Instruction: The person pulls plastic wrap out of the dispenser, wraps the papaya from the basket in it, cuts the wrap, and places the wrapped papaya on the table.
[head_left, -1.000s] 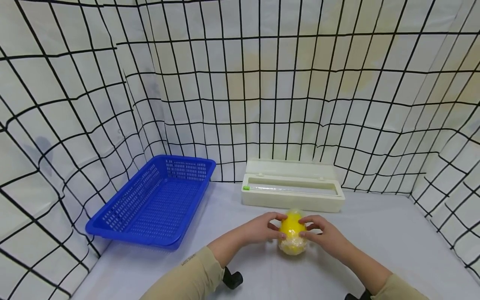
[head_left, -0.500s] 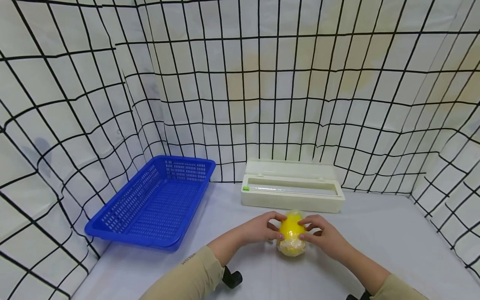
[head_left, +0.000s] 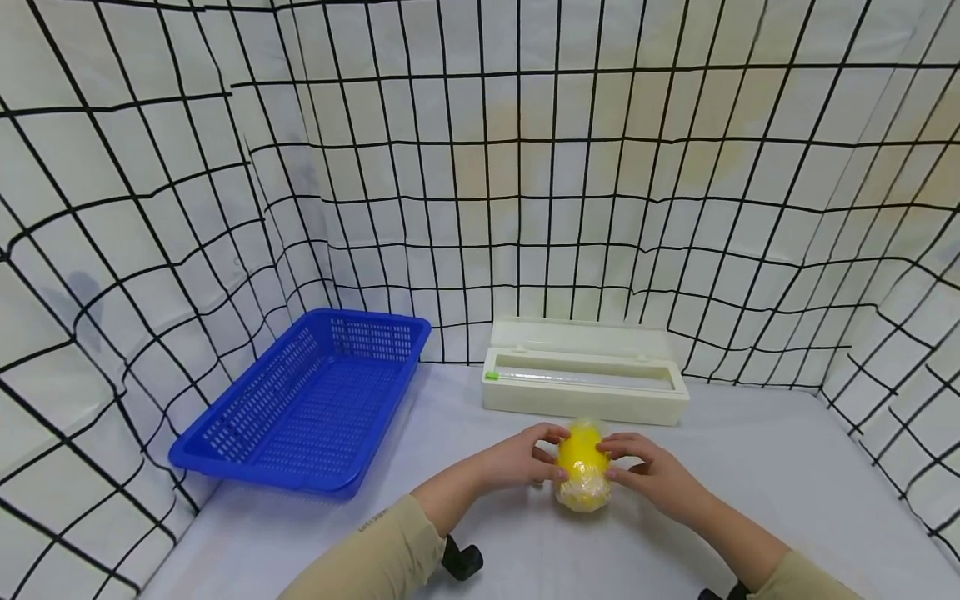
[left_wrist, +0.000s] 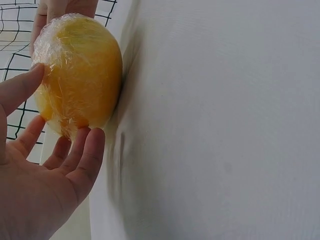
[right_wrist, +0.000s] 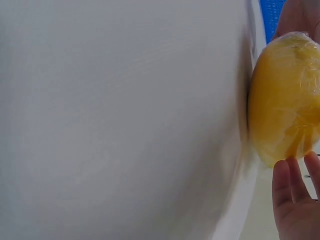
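Note:
A yellow oval fruit (head_left: 582,462), tightly covered in clear plastic wrap, rests on the white cloth in the head view. My left hand (head_left: 517,458) holds its left side, thumb nearer me and bent fingers farther away. From the opposite side my right hand (head_left: 658,475) holds it with thumb and fingertips. Crinkled film bunches over the near end of the wrapped fruit (left_wrist: 82,75) in the left wrist view. Fingertips of the right hand (right_wrist: 297,205) touch its lower end in the right wrist view; the thumb is out of sight there.
Behind the hands stands a long white cling film case (head_left: 585,404), lid raised, with a film roll (head_left: 577,377) inside. A blue perforated basket (head_left: 322,417) sits at the left. Black grid walls (head_left: 555,200) backed with white sheeting surround the table.
Both hands keep their hold on the wrapped fruit, which stays in almost the same spot. The right hand's fingers have shifted slightly on its side.

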